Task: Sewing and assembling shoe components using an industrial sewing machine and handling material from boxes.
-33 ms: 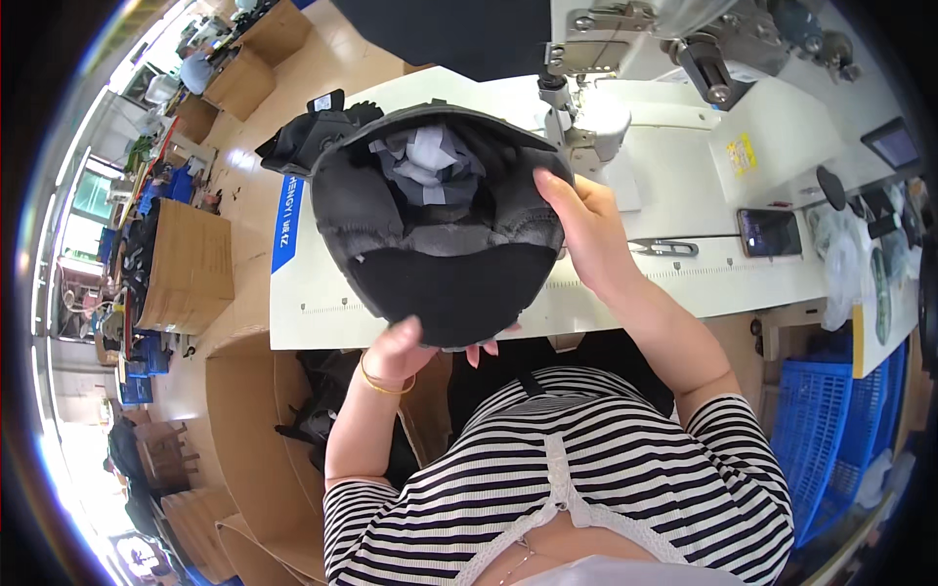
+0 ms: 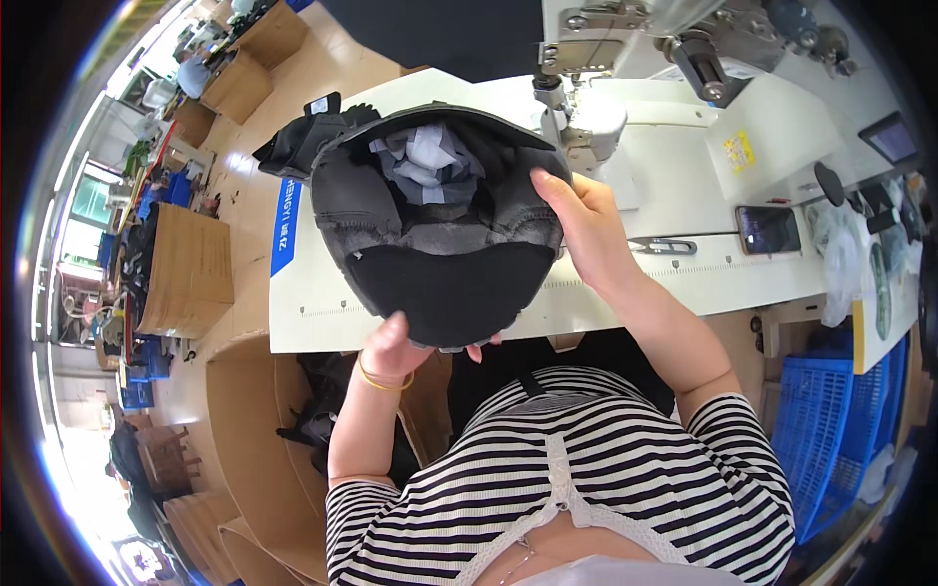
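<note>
Between my hands is a black padded sewn piece [image 2: 454, 288], hollow and rounded like a bag, with its opening facing up. Crumpled grey lining [image 2: 430, 161] with white patches fills the hollow. My left hand [image 2: 396, 347] grips the near lower edge, thumb on top and fingertips showing from beneath. My right hand [image 2: 581, 220] clasps the right rim, its thumb pressed on the top face and its other fingers mostly hidden. A black strap-like bundle [image 2: 308, 132] lies beside the piece on the left; whether they are joined I cannot tell.
The white sewing table [image 2: 703, 283] lies under the piece. A sewing machine [image 2: 586, 59] stands behind it. Thread snips [image 2: 664, 246] and a phone [image 2: 767, 230] rest to the right. An open cardboard box [image 2: 244, 410] is at lower left, blue crates [image 2: 816, 430] at lower right.
My left hand has shifted very slightly, along with the near edge of the piece. The grip of both hands stays the same.
</note>
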{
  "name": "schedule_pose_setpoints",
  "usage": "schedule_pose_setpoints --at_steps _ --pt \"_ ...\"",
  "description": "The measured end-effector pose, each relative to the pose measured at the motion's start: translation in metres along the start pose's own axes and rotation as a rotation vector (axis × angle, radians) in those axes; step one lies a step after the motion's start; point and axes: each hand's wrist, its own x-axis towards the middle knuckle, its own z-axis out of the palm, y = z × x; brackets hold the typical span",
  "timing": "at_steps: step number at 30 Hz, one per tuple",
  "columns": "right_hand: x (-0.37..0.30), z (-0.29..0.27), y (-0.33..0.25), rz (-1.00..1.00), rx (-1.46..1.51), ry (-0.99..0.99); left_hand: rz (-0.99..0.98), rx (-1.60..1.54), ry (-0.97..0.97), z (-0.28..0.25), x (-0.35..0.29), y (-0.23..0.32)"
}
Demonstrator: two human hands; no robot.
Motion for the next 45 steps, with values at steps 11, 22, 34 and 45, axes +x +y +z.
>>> schedule_pose_setpoints --at_steps 11,22,34,45 --pt "-0.02 -0.016 -0.017 0.032 -0.109 -0.105 0.013 0.295 0.398 0.021 0.033 0.0" --pt "-0.041 -0.021 -0.037 0.195 0.124 -0.183 0.09 0.288 0.406 0.036 0.075 0.017" --pt "-0.027 -0.019 -0.038 0.164 0.226 -0.166 0.127 0.309 0.435 0.048 0.101 0.037" --pt "-0.028 -0.004 -0.029 0.134 0.305 -0.145 0.07 0.383 0.43 0.037 0.103 0.049"
